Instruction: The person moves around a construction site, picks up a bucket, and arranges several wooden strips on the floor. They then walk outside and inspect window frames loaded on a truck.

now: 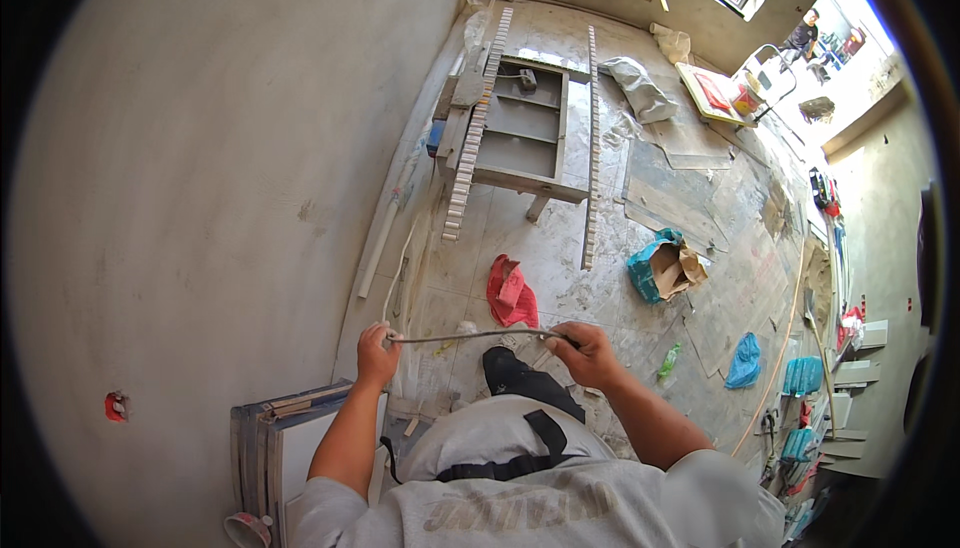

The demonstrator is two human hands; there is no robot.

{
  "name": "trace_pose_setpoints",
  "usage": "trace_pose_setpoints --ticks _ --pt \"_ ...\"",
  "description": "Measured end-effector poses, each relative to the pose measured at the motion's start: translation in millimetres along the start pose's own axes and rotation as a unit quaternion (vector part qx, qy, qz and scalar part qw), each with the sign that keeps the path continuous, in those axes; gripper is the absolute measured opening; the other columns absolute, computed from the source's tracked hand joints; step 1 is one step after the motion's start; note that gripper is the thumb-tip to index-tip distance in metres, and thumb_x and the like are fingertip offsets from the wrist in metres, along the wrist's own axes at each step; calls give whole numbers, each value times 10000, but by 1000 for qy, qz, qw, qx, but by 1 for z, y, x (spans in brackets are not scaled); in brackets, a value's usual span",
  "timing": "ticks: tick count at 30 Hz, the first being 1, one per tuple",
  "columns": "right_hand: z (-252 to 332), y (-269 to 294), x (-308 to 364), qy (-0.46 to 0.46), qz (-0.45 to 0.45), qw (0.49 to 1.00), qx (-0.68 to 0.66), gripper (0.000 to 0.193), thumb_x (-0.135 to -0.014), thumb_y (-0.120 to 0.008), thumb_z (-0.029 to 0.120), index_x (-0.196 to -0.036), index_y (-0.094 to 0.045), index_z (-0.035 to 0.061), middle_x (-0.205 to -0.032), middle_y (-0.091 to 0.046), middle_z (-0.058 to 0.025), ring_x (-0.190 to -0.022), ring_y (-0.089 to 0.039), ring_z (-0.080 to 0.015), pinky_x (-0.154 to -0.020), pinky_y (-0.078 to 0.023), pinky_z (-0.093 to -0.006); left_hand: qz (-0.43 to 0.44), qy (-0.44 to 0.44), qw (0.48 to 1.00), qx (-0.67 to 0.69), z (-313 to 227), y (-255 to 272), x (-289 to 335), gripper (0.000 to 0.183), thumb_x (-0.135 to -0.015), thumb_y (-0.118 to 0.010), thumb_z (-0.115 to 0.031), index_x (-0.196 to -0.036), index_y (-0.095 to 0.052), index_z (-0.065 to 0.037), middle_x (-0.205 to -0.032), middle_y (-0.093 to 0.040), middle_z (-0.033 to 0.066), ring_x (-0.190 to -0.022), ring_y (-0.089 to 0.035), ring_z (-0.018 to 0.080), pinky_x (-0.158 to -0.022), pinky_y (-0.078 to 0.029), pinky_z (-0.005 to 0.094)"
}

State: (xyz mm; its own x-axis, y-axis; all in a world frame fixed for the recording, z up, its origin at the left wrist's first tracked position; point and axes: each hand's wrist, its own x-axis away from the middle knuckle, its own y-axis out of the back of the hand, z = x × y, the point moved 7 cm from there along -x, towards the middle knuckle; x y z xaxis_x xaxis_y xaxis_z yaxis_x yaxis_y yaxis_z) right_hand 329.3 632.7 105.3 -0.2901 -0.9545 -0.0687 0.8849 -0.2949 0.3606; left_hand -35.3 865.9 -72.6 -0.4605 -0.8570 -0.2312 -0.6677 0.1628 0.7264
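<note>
A thin dark grey cord (470,336) is stretched almost level in front of my body. My left hand (376,353) is closed round its left end, close to the wall. The other end is pinched between the thumb and fingers of my right hand (585,353). From beside my left hand a paler line (398,283) runs up along the foot of the wall; whether it joins the cord cannot be made out. Beyond the cord a red plastic bag (512,293) lies on the floor, with a red block-like piece on it.
Ahead stands a metal frame table (575,138) with a long ridged strip (470,158) along one side. A teal bag (645,273) with brown paper is right of it. Flat panels (265,448) lean at lower left. Farther off, a person (803,36) is outside the doorway.
</note>
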Motion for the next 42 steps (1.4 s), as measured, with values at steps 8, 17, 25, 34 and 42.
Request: trace_pose_setpoints --ticks 8,17,25,34,42 --pt "-21 66 -40 -40 -188 974 -123 139 -1010 -716 129 -1041 -739 -4 -847 -659 7 -796 -574 -83 -716 -480 -266 37 72 997 14 -18 2 -107 159 -902 -742 -171 -985 -702 -41 -1043 -724 197 -1044 -666 402 -900 -515 481" --pt "-27 123 -36 -53 -362 877 -312 181 -1061 -667 195 -1029 -706 21 -649 -524 30 -504 -445 -58 -465 -365 -236 72 113 986 -96 2 -21 -216 349 -982 -686 -375 -1075 -679 -39 -1067 -725 229 -1037 -666 454 -874 -515 532" --pt "-79 142 -1 -186 -482 805 -291 204 -1062 -665 249 -1069 -692 47 -649 -493 31 -495 -455 -78 -457 -383 -258 150 134 979 -31 -5 -94 -327 567 -1034 -556 -571 -1019 -680 -17 -998 -738 229 -961 -684 446 -842 -523 535" --pt "-209 114 -5 -350 -505 706 -352 75 -991 -625 119 -1054 -597 91 -756 -534 10 -582 -492 -114 -507 -420 -274 310 253 903 158 -44 -151 -378 451 -1048 -614 -483 -935 -624 -47 -775 -695 76 -524 -642 170 -473 -504 303" --pt "-302 96 -75 -402 -498 676 -365 54 -958 -563 22 -923 -564 62 -769 -551 -50 -603 -551 -159 -521 -511 -320 373 379 816 227 -58 -171 -350 299 -1071 -581 -350 -1070 -589 -52 -840 -691 85 -603 -674 168 -493 -540 292"
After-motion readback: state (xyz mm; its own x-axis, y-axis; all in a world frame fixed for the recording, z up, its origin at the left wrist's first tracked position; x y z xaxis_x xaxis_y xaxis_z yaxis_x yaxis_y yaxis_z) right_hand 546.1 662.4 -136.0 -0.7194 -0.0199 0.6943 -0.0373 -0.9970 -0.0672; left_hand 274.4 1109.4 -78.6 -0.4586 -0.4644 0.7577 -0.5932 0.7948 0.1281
